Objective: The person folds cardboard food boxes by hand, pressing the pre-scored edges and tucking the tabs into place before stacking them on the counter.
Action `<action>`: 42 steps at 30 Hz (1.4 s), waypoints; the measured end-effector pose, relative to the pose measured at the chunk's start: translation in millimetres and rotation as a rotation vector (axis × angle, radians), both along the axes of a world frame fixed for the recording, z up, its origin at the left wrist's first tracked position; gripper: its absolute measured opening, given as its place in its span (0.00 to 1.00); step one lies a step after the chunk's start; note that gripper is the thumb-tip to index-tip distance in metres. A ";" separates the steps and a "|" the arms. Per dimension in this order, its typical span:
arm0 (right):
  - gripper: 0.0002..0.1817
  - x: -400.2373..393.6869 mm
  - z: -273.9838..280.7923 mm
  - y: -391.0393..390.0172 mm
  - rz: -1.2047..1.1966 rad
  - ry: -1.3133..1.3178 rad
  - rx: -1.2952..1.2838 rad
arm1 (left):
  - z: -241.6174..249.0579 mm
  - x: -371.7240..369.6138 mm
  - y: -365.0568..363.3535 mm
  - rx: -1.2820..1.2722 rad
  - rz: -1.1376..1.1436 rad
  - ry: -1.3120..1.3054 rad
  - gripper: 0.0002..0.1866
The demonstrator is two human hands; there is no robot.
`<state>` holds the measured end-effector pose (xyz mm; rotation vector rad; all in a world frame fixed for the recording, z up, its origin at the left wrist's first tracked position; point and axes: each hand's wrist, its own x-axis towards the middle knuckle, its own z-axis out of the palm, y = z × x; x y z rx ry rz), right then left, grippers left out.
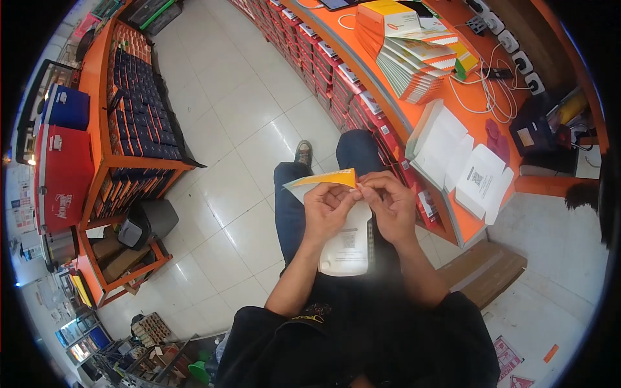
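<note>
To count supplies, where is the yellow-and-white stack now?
Head view, upper right: the stack lies on the orange counter, beside white cables.

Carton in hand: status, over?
Left hand and right hand: both pinching the carton. White printed panel showing. Fingers hide the pinched spot; nothing else visibly in the way.

Room to pass left of left hand, over tiled floor. Right: table in way; white cartons, orange cartons, cables atop.

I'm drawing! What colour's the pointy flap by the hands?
The flap is yellow-orange and white, best in head view.
</note>
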<state>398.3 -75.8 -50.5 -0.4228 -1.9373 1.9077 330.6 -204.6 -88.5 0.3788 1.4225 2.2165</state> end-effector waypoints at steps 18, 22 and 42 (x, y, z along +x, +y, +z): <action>0.13 35.3 -59.8 0.4 0.101 -0.068 0.453 | 45.4 -19.3 -0.8 -0.393 0.053 0.256 0.03; 0.14 58.3 -45.2 36.2 0.036 -0.225 -0.159 | 7.4 -3.1 -5.2 -0.441 -0.525 0.777 0.10; 0.05 84.2 -40.9 22.4 0.080 -0.536 -0.094 | -62.7 41.7 -24.4 -0.253 -0.480 -0.669 0.08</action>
